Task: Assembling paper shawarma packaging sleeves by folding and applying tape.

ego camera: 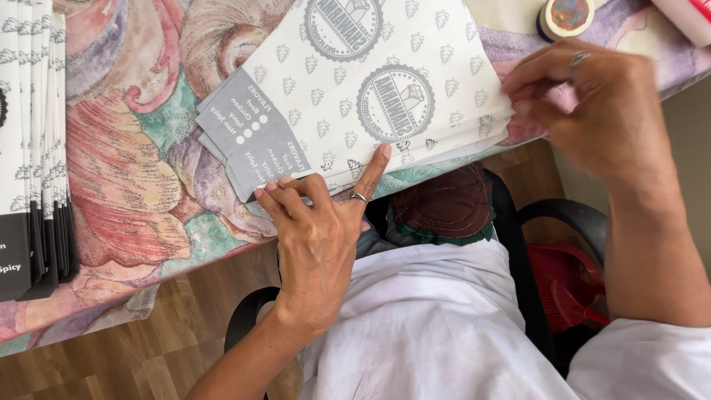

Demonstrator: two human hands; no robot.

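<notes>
Paper bags [370,89] lie stacked on the worktop [141,185]. Left hand [318,237] presses flat, forefinger out; right hand [585,111] pinches the edge. Squaring step; next needs edges flush.

2 hands [318,230] [585,104] on paper bags [370,96]

You have two hands [318,237], one tape roll [566,18], and perhaps three loose bags [355,96], plus one stack [33,148].
</notes>
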